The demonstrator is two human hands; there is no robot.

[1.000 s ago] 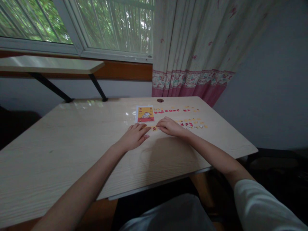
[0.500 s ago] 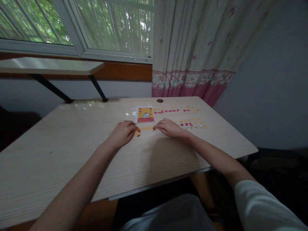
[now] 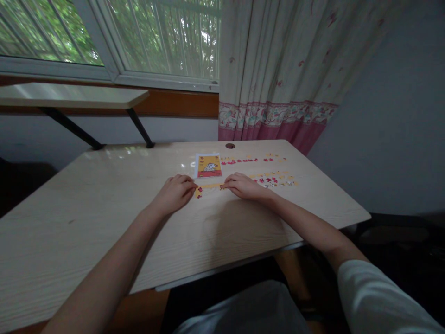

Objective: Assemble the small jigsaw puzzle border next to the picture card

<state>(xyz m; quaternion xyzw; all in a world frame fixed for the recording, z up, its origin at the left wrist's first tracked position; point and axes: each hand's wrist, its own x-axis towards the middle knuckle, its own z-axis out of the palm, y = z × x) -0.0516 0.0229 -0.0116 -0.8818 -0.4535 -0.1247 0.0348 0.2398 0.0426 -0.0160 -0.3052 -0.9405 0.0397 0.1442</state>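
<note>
A partly joined strip of yellow jigsaw puzzle (image 3: 211,186) lies on the desk between my hands, with red-marked pieces at its left end. My left hand (image 3: 177,191) rests at the strip's upper left corner, fingertips closed together against its edge. At the right end, my right hand (image 3: 240,184) pinches a small yellow-and-red puzzle piece (image 3: 222,187) that touches or nearly touches the strip. Just behind stands out a picture card (image 3: 209,166) lying flat, showing a white animal on yellow and red. The fingertips partly cover what they touch.
Loose red puzzle pieces (image 3: 239,161) lie in a row right of the card. More yellow, red and white loose pieces (image 3: 274,179) are spread beyond my right hand. A raised shelf (image 3: 76,97) stands at the back left of the wooden desk (image 3: 104,195), and a round cable hole (image 3: 230,146) sits near its back edge.
The whole view has shifted very slightly. Both hands keep nearly the same places at the strip's ends, and the puzzle pieces look unmoved.
</note>
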